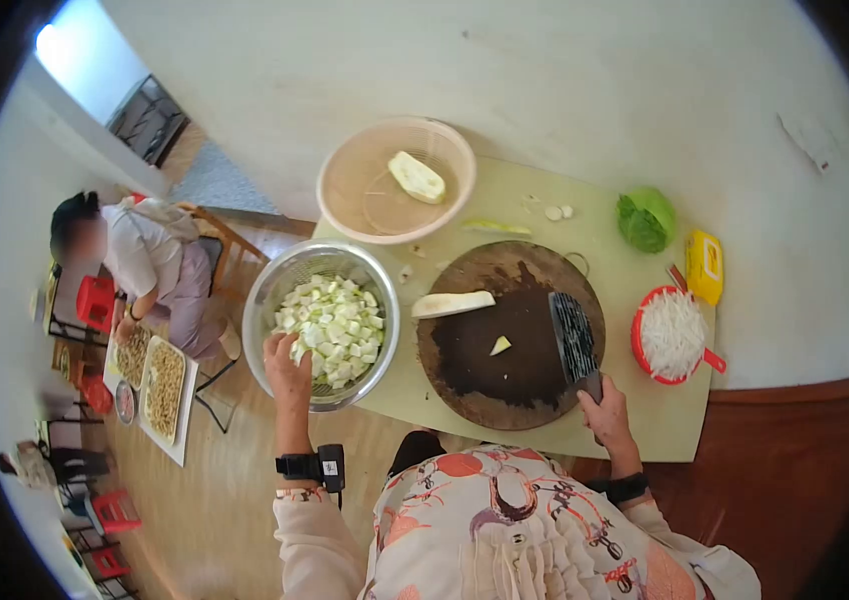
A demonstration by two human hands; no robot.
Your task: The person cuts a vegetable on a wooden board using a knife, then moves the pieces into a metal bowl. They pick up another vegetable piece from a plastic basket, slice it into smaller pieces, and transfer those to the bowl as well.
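Observation:
A metal colander [388,345] full of pale green-white diced vegetable [330,325] stands at the table's left edge. My left hand [290,372] is over its near left side, fingers apart and slightly bent at the diced pieces; nothing shows in it. My right hand [607,412] grips the handle of a cleaver [575,335], whose wet dark blade lies over the right side of the round chopping board [455,375]. On that board, a long pale peeled vegetable piece [453,304] rests at the upper left, and a small wedge [501,345] near the middle.
Behind the colander, a beige plastic basket [340,215] holds a peeled vegetable half [417,178]. At right are a green cabbage [647,220], a yellow packet [705,266] and a red colander [638,345] of white shreds. A person [160,250] sits left beside trays [188,400].

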